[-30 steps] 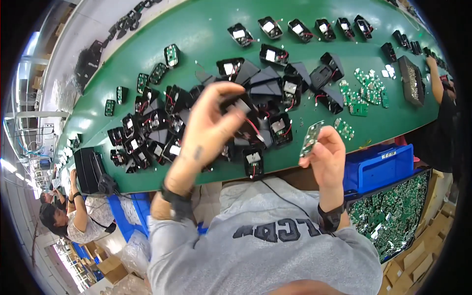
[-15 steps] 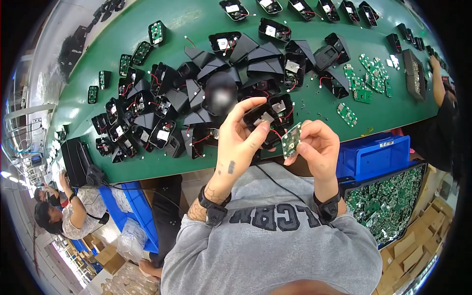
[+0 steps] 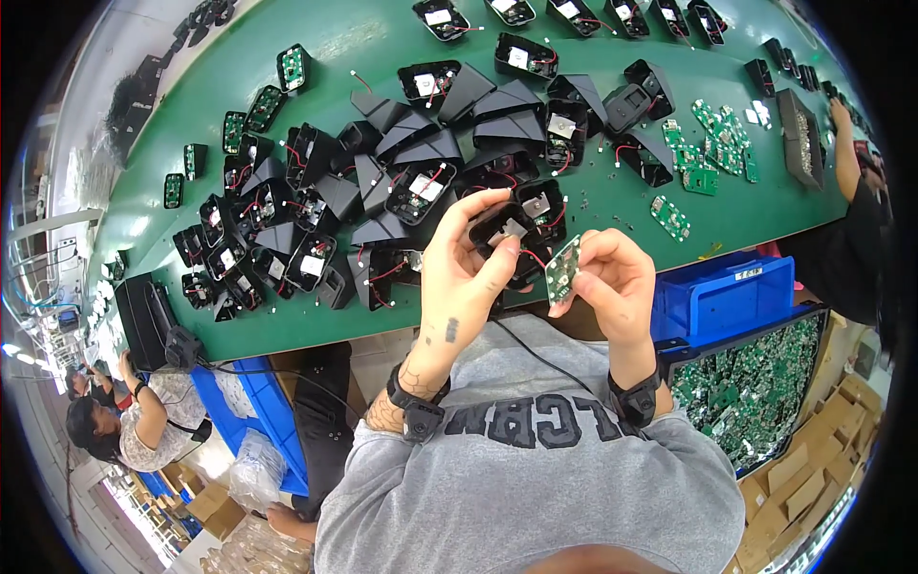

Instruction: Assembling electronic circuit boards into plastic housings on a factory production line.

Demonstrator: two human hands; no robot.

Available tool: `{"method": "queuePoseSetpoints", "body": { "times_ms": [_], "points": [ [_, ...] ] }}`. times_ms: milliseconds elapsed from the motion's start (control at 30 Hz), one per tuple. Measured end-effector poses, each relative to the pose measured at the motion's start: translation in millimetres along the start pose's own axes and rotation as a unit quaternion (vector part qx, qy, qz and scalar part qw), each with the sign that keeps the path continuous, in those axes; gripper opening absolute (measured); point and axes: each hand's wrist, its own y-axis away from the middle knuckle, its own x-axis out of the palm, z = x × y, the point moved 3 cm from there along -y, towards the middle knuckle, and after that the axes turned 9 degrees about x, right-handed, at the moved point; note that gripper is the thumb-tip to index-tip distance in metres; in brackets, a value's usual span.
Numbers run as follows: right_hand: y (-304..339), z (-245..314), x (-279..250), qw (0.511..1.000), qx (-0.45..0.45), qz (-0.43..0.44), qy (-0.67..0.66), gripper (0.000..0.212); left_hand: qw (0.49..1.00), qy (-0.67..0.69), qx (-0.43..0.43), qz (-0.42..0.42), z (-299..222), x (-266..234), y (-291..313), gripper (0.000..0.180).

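Observation:
My left hand (image 3: 459,273) is closed round a small black plastic housing (image 3: 490,230), its open side facing up and a metallic piece inside. Between the thumb and fingers of my right hand (image 3: 620,287) is a green circuit board (image 3: 563,270), tilted on edge just right of the housing. A red wire (image 3: 532,254) runs from the housing toward the board; whether it is plugged in I cannot tell. Another open black housing (image 3: 541,207) lies right behind the held one. Past my hands spreads a pile of similar housings (image 3: 421,188), several with red wires.
Loose green boards (image 3: 724,143) lie on the green table (image 3: 316,206) at the right, near a dark box of small parts (image 3: 799,143). A blue bin (image 3: 724,297) and a crate of boards (image 3: 741,392) stand at my right. Other people work at both sides.
A blurred dark shape over the pile is gone; a housing with a white part now shows sharply there. The view has shifted slightly. My hands keep nearly the same hold.

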Motion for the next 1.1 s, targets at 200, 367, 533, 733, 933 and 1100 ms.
{"method": "queuePoseSetpoints", "body": {
  "times_ms": [200,367,533,733,933,1100],
  "points": [
    [-0.4,-0.9,-1.7,1.000,-0.004,0.012,-0.016,0.011,1.000,0.012,0.004,-0.004,-0.3,4.1,-0.1,0.041],
    [-1.2,0.4,-3.8,1.000,-0.017,-0.021,0.008,0.013,1.000,0.005,-0.008,0.013,-5.1,6.9,2.9,0.043],
    [-1.5,-0.3,-2.6,1.000,-0.020,-0.019,0.003,0.014,0.999,-0.028,0.025,0.022,-5.6,9.9,3.3,0.044],
    [-1.9,-1.6,-6.4,1.000,0.010,-0.019,-0.005,0.014,0.998,-0.055,0.008,0.006,-2.9,11.5,6.7,0.045],
    [-2.2,-2.2,-7.2,0.999,0.021,-0.021,-0.014,0.013,0.998,-0.066,-0.002,0.006,-5.6,12.9,6.7,0.044],
    [-0.5,-3.8,-3.0,0.996,0.024,-0.067,0.051,0.014,0.998,-0.055,0.020,0.017,-7.2,12.0,8.2,0.045]
  ]
}}
